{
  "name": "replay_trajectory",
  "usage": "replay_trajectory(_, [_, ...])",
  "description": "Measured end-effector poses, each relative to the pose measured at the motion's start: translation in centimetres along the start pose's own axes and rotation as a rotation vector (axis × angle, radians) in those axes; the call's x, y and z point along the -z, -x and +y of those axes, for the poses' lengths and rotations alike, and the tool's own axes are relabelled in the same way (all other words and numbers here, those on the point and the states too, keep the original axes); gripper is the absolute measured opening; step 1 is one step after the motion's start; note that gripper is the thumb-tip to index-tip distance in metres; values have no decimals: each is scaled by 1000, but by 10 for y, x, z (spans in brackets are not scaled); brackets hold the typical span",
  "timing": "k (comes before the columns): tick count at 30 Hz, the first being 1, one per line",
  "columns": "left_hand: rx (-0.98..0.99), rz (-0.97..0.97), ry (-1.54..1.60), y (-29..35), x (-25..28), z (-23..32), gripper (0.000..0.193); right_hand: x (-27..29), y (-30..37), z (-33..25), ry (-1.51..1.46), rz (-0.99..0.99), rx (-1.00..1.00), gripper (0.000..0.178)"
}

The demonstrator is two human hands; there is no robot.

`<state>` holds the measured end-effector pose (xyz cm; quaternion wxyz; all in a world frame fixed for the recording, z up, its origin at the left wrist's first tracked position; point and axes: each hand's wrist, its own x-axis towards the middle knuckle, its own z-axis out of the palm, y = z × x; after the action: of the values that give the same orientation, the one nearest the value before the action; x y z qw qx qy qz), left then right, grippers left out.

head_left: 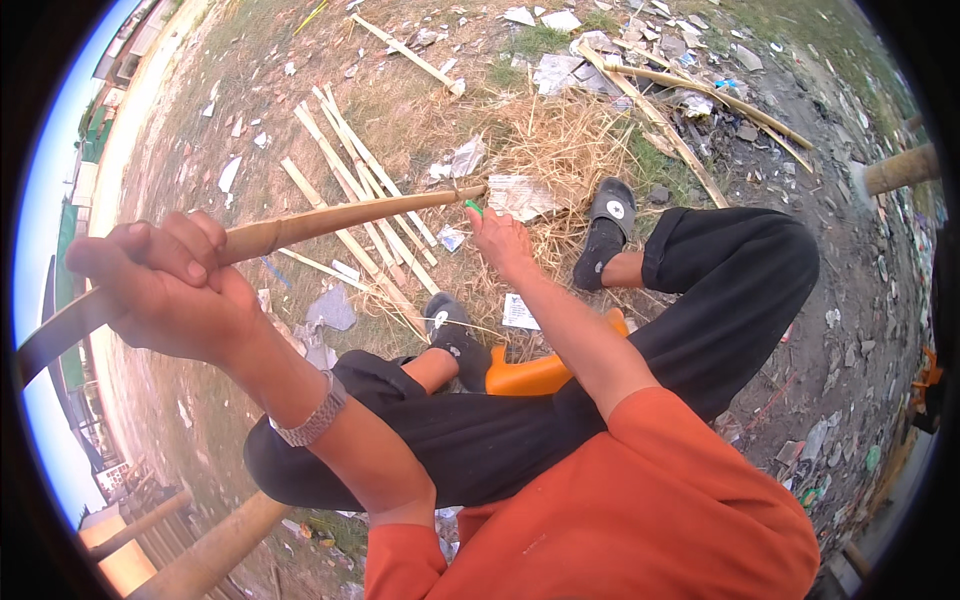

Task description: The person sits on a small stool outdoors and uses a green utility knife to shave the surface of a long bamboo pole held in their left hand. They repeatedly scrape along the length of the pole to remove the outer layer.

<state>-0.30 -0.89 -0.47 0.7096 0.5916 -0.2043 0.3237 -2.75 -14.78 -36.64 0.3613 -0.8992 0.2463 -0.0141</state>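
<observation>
My left hand, raised at the left with a metal watch on its wrist, is closed round a long split bamboo strip. The strip slants away to the right, and its far end is near my right hand. That hand is closed on a small green-handled tool. A thin, curved, dark piece shows by the bamboo's tip, just beyond the green handle; I cannot tell its exact shape. Below the tip lies a pale, flat, worn piece of board on a heap of straw-like shavings.
Several split bamboo strips lie on the ground beyond my left arm. Longer bamboo poles lie at the far right. An orange plastic piece sits between my legs. Litter and stones are scattered around. A thick bamboo post stands at the right edge.
</observation>
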Motion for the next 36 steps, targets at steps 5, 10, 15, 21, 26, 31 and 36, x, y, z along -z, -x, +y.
replay_trajectory(5, [-3,114,-80,0,-5,4,42,28,-78,65,790,-217,-140,35])
replay_trajectory(10, [-4,65,-32,-5,9,-4,41,128,-93,58,452,-20,17,46])
replay_trajectory(15, [-5,275,-131,-8,-10,-4,41,122,-62,-16,-179,-12,-86,51])
replay_trajectory(21, [-35,440,-235,-3,-2,1,41,124,55,-129,-558,-259,186,48])
replay_trajectory(26, [-19,392,-162,3,-3,7,43,105,76,-115,-389,-235,65,46])
replay_trajectory(31, [-47,289,-77,4,3,5,44,109,84,-118,-368,-190,161,45])
replay_trajectory(36, [-24,283,-62,7,-2,8,46,101,76,-101,-295,-123,163,45])
